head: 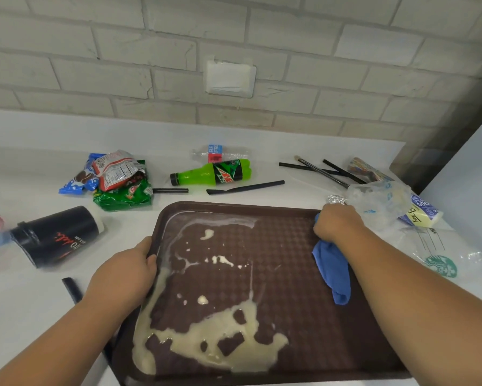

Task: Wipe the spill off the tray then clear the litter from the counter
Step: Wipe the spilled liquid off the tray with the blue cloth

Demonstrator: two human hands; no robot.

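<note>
A: Where's the tray [290, 263]?
B: Flat on the counter [39, 316], right in front. A milky spill [220, 344] is pooled along its left and near sides; the right half looks dry.
A: Hands?
B: The left hand [123, 271] clamps the left rim, thumb hooked over it, fingers curled outside. The right hand [337, 224] has its fingers bunched tight round a blue cloth [333, 268] at the far right corner, with the tail trailing on the tray.
A: Handling?
B: The tray looks stiff, light and textured, and likely slides on a smooth counter, so pin the rim. The cloth is soft and limp: keep it wadded and press flat. The spill looks thin and runs if the tray tilts.
A: Litter?
B: Green bottle [212, 172], wrappers [117, 176] and straws [245, 188] lie behind the tray, not yet cleared.
</note>
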